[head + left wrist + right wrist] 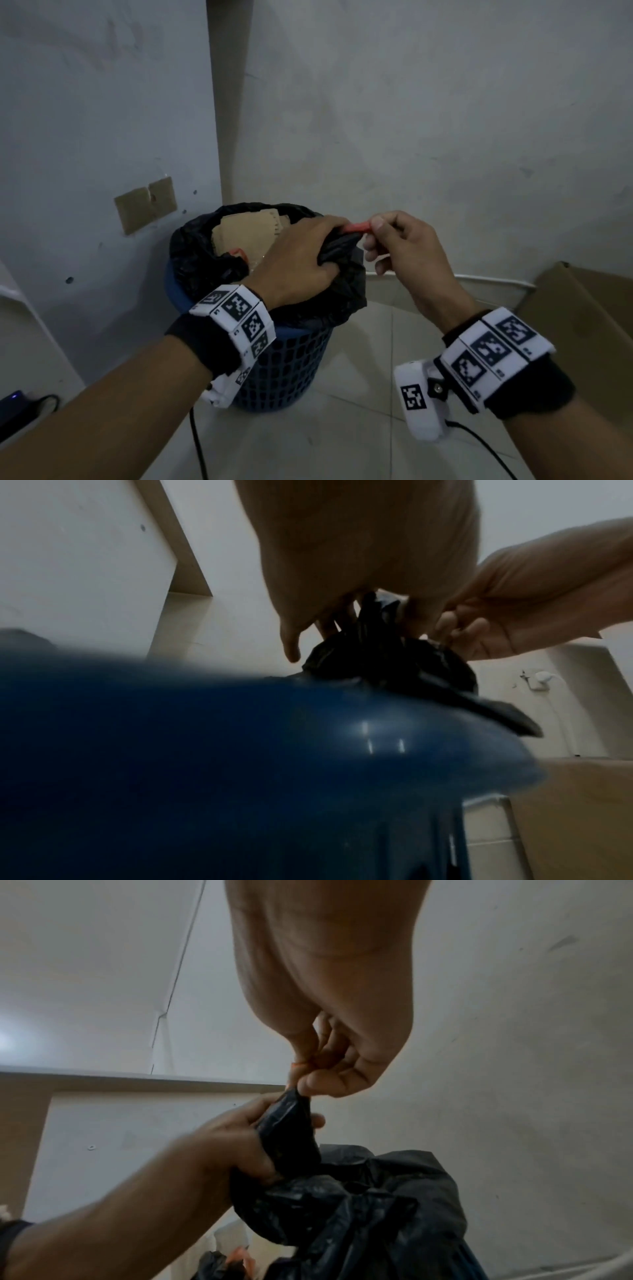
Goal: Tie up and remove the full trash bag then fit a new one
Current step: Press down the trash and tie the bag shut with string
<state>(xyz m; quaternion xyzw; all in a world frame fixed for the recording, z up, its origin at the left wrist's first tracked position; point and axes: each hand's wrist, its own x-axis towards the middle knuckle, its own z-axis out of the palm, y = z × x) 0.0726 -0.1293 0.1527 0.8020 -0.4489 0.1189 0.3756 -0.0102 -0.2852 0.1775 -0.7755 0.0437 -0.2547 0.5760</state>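
A black trash bag (198, 246) lines a blue mesh bin (284, 370) in the corner; cardboard scraps (246, 229) fill it. My left hand (301, 253) grips a bunched fold of the bag's rim (291, 1139) at the bin's right side. My right hand (387, 240) pinches the red drawstring (358, 227) between thumb and forefinger, just right of the left hand. In the left wrist view the gathered black plastic (383, 653) rises above the blue rim (308, 737) into my fingers. A second bit of red string (238, 253) lies inside the bag.
Walls meet in a corner right behind the bin. A flattened cardboard sheet (582, 329) leans at the right. A dark device with a cable (20, 411) sits on the floor at the left. Pale floor tiles (342, 428) spread in front.
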